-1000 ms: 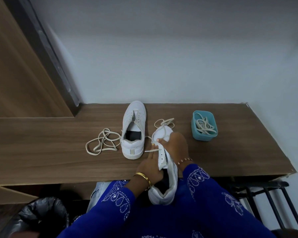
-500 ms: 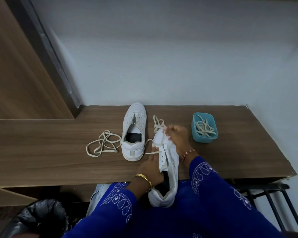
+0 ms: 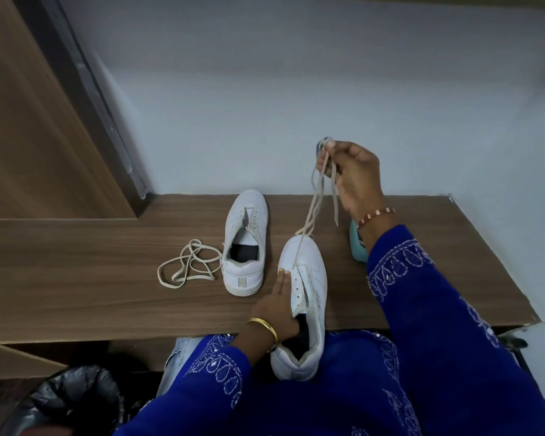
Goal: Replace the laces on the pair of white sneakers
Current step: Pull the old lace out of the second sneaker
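Right hand (image 3: 353,180) has raised the lace (image 3: 312,202) high.

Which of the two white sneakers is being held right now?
The nearer white sneaker, its heel off the wooden table's edge: the left hand grips it. The farther white sneaker stands untouched beside a loose cream lace.

On the brown wood-grain counter (image 3: 76,278), two white sneakers (image 3: 245,243) flank cream laces (image 3: 188,264), a teal bin (image 3: 357,247) beyond, blue sleeves (image 3: 438,309) embroidered in white, a gold bangle (image 3: 265,327).
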Demonstrator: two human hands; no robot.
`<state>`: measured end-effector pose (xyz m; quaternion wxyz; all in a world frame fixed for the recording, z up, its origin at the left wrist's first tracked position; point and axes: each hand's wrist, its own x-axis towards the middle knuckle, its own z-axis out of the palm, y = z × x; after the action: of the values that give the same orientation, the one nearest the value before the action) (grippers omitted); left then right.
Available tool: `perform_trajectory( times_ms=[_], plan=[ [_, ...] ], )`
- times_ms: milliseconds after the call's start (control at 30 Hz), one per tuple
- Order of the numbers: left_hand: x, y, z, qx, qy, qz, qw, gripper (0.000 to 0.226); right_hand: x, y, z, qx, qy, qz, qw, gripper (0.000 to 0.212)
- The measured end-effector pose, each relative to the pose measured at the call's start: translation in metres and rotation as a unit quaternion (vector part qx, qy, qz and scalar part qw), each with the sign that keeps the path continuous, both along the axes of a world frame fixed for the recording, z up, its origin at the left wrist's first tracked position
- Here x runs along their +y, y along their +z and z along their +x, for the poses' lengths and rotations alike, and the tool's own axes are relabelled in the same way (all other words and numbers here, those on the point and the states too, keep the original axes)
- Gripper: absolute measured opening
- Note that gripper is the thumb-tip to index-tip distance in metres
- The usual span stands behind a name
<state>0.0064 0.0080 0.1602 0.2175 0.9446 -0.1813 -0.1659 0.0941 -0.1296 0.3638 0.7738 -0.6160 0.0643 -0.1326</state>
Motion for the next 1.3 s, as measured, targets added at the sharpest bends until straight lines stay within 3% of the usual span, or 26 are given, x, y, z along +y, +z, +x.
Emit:
perform_trajectory(
  times_ms=[133, 200, 233, 300, 333, 400, 433, 533, 600, 733, 833, 967, 1233, 1300],
  plan=[
    [0.000, 0.002, -0.002, -0.008, 0.007, -0.007, 1.000, 0.092, 0.001, -0.003, -0.003, 0.027, -0.012, -0.047, 0.998, 0.010],
    [0.001, 0.005, -0.004, -0.008, 0.013, -0.009, 1.000, 0.091, -0.010, -0.051, 0.001, 0.096, 0.008, -0.135, 0.986, 0.013],
    [0.001, 0.005, -0.004, -0.009, 0.013, -0.014, 1.000, 0.091, -0.028, -0.097, 0.019, 0.134, 0.028, -0.200, 0.970, 0.027],
    [0.002, 0.006, -0.005, -0.011, 0.011, -0.026, 1.000, 0.093, -0.060, -0.196, 0.036, 0.243, 0.060, -0.358, 0.900, 0.088],
    [0.003, 0.005, -0.005, -0.014, 0.013, -0.030, 0.999, 0.095, -0.065, -0.218, 0.037, 0.250, 0.058, -0.398, 0.880, 0.089],
    [0.003, 0.004, -0.006, -0.022, 0.016, -0.028, 0.999, 0.098, -0.043, -0.197, 0.005, 0.268, 0.053, -0.458, 0.846, 0.051],
    [0.003, 0.003, -0.006, -0.024, 0.017, -0.028, 0.999, 0.098, -0.020, -0.163, -0.021, 0.254, 0.030, -0.467, 0.847, 0.048],
    [0.002, -0.001, -0.005, -0.024, 0.022, -0.030, 0.999, 0.098, 0.006, -0.160, -0.054, 0.224, 0.034, -0.498, 0.837, 0.046],
    [0.003, 0.000, -0.005, -0.027, 0.019, -0.032, 0.999, 0.098, 0.014, -0.169, -0.054, 0.212, 0.036, -0.540, 0.814, 0.047],
    [0.003, 0.012, -0.007, -0.032, 0.005, -0.035, 0.999, 0.097, 0.026, -0.165, -0.041, 0.133, 0.060, -0.578, 0.803, 0.041],
    [0.003, 0.013, -0.008, -0.032, 0.001, -0.047, 0.998, 0.097, 0.027, -0.160, -0.033, 0.140, 0.091, -0.585, 0.794, 0.043],
    [0.004, 0.010, -0.007, -0.009, 0.017, -0.033, 0.999, 0.098, 0.024, -0.155, -0.032, 0.111, 0.139, -0.653, 0.736, 0.050],
    [0.006, 0.008, -0.007, -0.009, 0.018, -0.078, 0.997, 0.099, 0.035, -0.142, -0.024, 0.057, 0.187, -0.757, 0.624, 0.020],
    [0.007, 0.006, -0.008, -0.011, 0.016, -0.084, 0.996, 0.098, 0.037, -0.145, -0.021, 0.048, 0.184, -0.761, 0.620, 0.019]
  ],
)
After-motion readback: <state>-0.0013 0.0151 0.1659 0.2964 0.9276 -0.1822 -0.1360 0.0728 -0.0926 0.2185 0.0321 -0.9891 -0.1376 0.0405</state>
